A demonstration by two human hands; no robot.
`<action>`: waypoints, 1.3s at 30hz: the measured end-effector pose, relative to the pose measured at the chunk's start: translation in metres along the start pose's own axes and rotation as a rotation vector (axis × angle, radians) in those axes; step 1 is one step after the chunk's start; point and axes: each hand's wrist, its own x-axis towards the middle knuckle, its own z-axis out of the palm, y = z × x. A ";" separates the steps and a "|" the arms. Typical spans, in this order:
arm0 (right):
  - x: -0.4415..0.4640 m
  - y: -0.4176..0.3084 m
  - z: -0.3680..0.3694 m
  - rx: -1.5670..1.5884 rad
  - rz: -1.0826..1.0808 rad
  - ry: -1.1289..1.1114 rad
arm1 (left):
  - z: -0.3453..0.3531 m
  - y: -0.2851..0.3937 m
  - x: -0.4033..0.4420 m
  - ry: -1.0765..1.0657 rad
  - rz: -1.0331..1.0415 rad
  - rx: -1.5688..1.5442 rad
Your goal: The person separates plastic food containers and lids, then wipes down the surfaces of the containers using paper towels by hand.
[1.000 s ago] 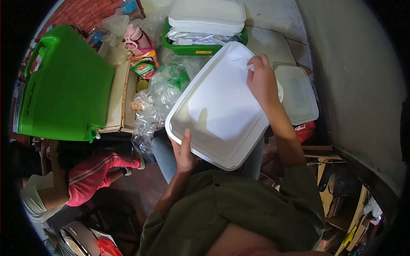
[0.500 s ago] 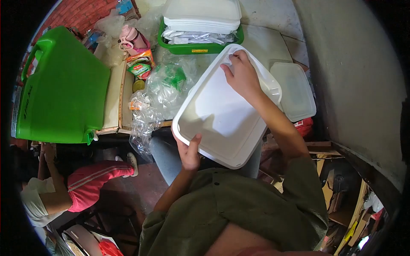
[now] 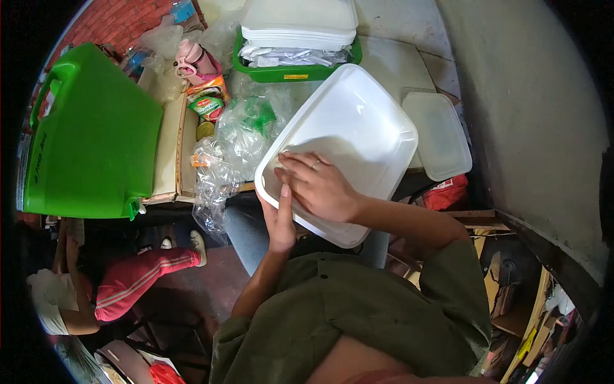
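Observation:
A white plastic tub (image 3: pixel 377 137) with a raised rim is tilted over my lap. My left hand (image 3: pixel 279 224) grips its near left edge, thumb over the rim and the other fingers hidden beneath. Inside the tub, my right hand (image 3: pixel 323 189) presses against the left wall, its fingers close together and bent over. Something pale shows at its fingertips, too small to name. A translucent rectangular lid (image 3: pixel 437 137) lies to the right of the tub.
A green basin (image 3: pixel 294 73) holding plastic-wrapped items and stacked white lids (image 3: pixel 300 35) is at the back. Crumpled plastic bags (image 3: pixel 246 128), a pink bottle (image 3: pixel 194 61) and a large green container (image 3: pixel 96 134) stand left. A person in red trousers (image 3: pixel 144 278) is at lower left.
My right hand has moved from the tub's far end down to its near left inner wall. My left hand keeps its grip on the edge. The tub has shifted slightly.

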 end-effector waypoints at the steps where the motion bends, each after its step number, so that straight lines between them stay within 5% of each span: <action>1: -0.001 -0.001 -0.006 -0.084 0.007 -0.027 | 0.001 0.000 -0.001 -0.003 -0.003 0.001; 5: 0.008 0.041 -0.022 -0.240 0.118 0.040 | 0.007 -0.002 -0.004 0.053 -0.003 0.010; 8: 0.019 0.059 -0.021 -0.058 0.184 0.155 | 0.005 -0.006 -0.007 0.048 0.024 0.031; 17: 0.011 -0.002 0.002 0.336 0.047 0.082 | -0.005 -0.008 0.007 -0.112 0.067 0.118; 19: 0.012 0.005 0.006 0.719 0.347 -0.088 | -0.011 -0.011 0.009 -0.129 0.053 0.170; 21: 0.016 0.011 0.005 0.704 0.381 -0.166 | -0.017 -0.015 0.010 -0.136 0.066 0.192; 24: 0.028 0.023 -0.014 1.401 0.531 -0.421 | -0.042 -0.041 0.017 -0.171 0.045 0.159; 27: 0.054 0.013 -0.032 1.482 0.572 -0.259 | -0.049 -0.061 0.019 -0.113 -0.166 -0.244; 29: 0.075 -0.002 -0.033 1.400 0.607 -0.188 | -0.041 -0.060 0.016 -0.128 -0.162 -0.283; 35: 0.110 -0.008 0.007 0.451 -0.070 -0.041 | -0.030 -0.033 0.019 0.006 -0.170 -0.229; 39: 0.120 -0.013 0.006 0.347 -0.201 -0.128 | -0.037 -0.041 0.019 0.004 -0.174 -0.263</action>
